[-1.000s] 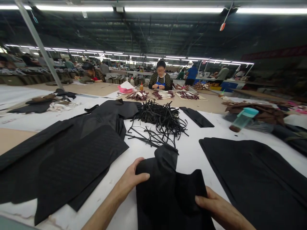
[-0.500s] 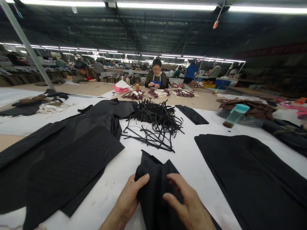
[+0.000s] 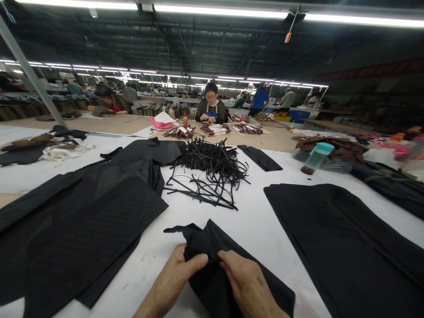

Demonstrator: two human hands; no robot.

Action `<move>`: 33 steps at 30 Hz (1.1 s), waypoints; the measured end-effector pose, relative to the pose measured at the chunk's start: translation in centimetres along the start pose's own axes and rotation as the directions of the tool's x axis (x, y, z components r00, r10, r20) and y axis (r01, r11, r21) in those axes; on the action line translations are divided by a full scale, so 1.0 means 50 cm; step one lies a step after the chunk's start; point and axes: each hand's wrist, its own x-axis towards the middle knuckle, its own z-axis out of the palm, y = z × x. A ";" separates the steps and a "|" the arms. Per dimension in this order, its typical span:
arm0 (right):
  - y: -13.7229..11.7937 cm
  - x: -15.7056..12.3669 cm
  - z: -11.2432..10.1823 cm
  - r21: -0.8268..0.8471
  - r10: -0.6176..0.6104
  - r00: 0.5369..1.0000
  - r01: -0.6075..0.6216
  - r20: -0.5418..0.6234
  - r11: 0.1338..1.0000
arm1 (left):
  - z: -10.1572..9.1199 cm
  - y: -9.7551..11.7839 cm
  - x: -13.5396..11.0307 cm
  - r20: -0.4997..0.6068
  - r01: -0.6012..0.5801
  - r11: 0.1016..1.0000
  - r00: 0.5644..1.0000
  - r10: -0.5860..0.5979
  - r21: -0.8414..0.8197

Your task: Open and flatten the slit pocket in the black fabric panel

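A piece of black fabric [image 3: 228,238] lies bunched between my two hands at the near edge of the white-covered table [image 3: 165,240]. My left hand [image 3: 183,271] grips its left side, thumb on top and fingers tucked under the cloth. Close beside it, my right hand [image 3: 243,278] pinches the fabric, thumb and fingertips together. One narrow end of the cloth sticks out to the left, and a wide flap spreads to the right. Beyond my hands sits a tangled heap of black fabric strips [image 3: 212,161].
Stacked black fabric panels lie to the left [image 3: 96,225] and right [image 3: 344,238]. A small folded black piece [image 3: 260,158] and a teal-lidded bottle [image 3: 318,158] stand farther back. Across the table a co-worker [image 3: 211,106] sits behind maroon bundles [image 3: 215,129]. A metal post [image 3: 33,66] rises at left.
My right hand has closed from spread fingers to a pinch on the fabric. The cloth has been turned, its flap now spread to the right. The view has shifted slightly.
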 end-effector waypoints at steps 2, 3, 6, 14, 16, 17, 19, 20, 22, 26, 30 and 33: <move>-0.009 0.008 -0.010 -0.010 0.006 1.000 -0.006 0.021 1.000 | 0.001 0.011 0.001 0.030 0.007 0.999 1.000 -0.009 0.048; -0.013 0.013 -0.015 -0.014 0.014 0.999 -0.013 0.033 1.000 | 0.002 0.014 0.002 0.025 0.017 0.998 1.000 -0.018 0.068; -0.013 0.024 -0.029 0.046 0.053 0.997 -0.055 0.053 0.997 | -0.001 0.018 0.004 -0.026 0.020 0.991 1.000 -0.017 0.129; 0.095 0.024 -0.119 0.163 0.511 0.848 -0.489 -0.141 0.857 | -0.080 0.024 -0.012 -0.156 0.082 0.881 0.988 -0.009 0.466; 0.078 0.020 -0.128 0.292 0.513 0.857 -0.479 -0.049 0.828 | -0.071 0.011 -0.011 -0.166 0.061 0.908 0.986 0.010 0.415; 0.062 0.018 -0.125 0.353 0.493 0.870 -0.463 0.005 0.813 | -0.056 0.001 -0.009 -0.161 0.052 0.931 0.987 0.008 0.361; 0.025 0.013 -0.103 0.387 0.401 0.913 -0.398 0.077 0.831 | -0.013 -0.021 -0.007 -0.141 0.049 0.974 0.990 -0.018 0.221; 0.010 0.010 -0.084 0.346 0.312 0.947 -0.320 0.082 0.882 | 0.012 -0.030 -0.007 -0.122 0.040 0.985 0.992 -0.020 0.167; -0.007 0.001 -0.040 0.164 0.100 0.995 -0.098 -0.006 0.982 | 0.054 -0.043 -0.011 -0.076 0.006 0.997 0.997 0.000 0.082; -0.012 -0.014 0.040 -0.320 -0.201 0.962 0.134 -0.186 0.938 | 0.084 -0.042 -0.027 -0.155 -0.011 0.991 0.987 0.033 0.136; -0.028 -0.017 0.075 -0.469 -0.272 0.919 0.114 -0.284 0.876 | 0.062 -0.041 -0.037 -0.435 0.142 0.984 0.897 -0.081 0.110; -0.040 -0.016 0.076 -0.444 -0.237 0.946 0.120 -0.220 0.888 | 0.046 -0.052 -0.038 -0.476 0.149 0.988 0.871 -0.116 0.031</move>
